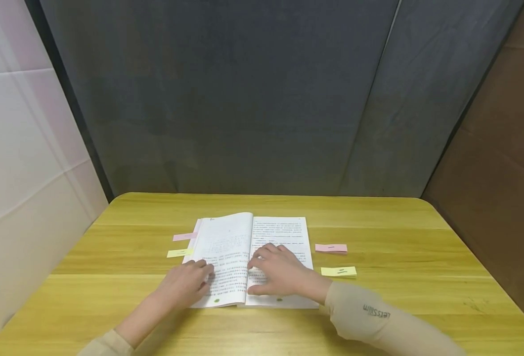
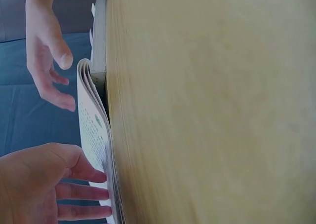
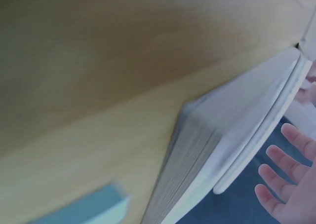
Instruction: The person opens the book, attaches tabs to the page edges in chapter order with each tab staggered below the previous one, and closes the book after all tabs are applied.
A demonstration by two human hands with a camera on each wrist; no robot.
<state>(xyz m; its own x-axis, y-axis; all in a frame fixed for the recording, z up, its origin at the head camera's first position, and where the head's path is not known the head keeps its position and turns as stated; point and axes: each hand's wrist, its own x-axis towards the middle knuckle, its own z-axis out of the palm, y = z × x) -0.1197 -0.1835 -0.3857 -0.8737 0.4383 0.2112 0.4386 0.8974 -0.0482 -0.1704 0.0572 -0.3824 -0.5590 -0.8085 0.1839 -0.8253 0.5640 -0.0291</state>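
Observation:
An open book [image 1: 228, 237] with printed pages lies on the wooden table. My left hand [image 1: 184, 284] rests its fingertips on the lower left page, and the left wrist view shows these fingers [image 2: 81, 192] straight against the paper. Above the right page, close to the spine, my right hand [image 1: 277, 271] hovers with its fingers spread. In the right wrist view the right hand [image 3: 294, 177] is apart from the book's pages [image 3: 247, 123] and holds nothing. A pink tab [image 1: 184, 237] and a yellow tab [image 1: 177, 253] stick out from the left edge.
Right of the book lie a pink sticky pad [image 1: 330, 248] and a yellow sticky pad [image 1: 338, 271], each with dark marks. The wooden table [image 1: 400, 296] reaches back to a dark grey curtain [image 1: 244, 99]. A white wall stands left, a brown one right.

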